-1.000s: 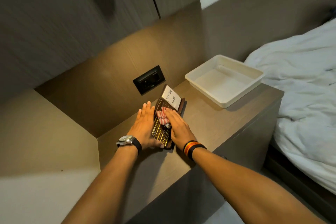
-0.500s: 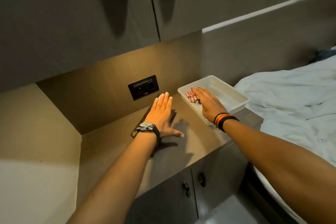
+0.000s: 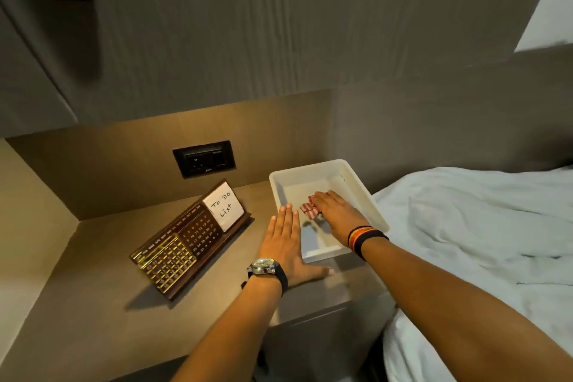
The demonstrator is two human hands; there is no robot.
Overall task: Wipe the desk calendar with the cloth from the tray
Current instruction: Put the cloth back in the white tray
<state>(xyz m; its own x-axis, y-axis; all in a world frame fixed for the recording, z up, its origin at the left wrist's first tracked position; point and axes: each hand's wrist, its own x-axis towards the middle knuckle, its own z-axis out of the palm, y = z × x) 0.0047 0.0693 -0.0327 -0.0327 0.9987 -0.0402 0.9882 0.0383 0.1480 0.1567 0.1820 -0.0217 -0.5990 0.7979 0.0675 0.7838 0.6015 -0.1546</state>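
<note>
The brown desk calendar, with gold number grids and a white "To Do List" note, leans back at the left of the bedside top, and neither hand touches it. A white tray stands to its right. Inside the tray lies a small red-and-white striped cloth. My right hand reaches into the tray palm down, fingers on the cloth. My left hand lies flat on the top against the tray's left wall and holds nothing.
A black wall socket sits in the back panel behind the calendar. A bed with a white duvet adjoins the unit on the right. Cabinet doors hang overhead. The top's front edge runs just below my left wrist.
My right hand carried the cloth from the calendar over into the tray. My left hand came off the calendar and moved right, to the tray's side.
</note>
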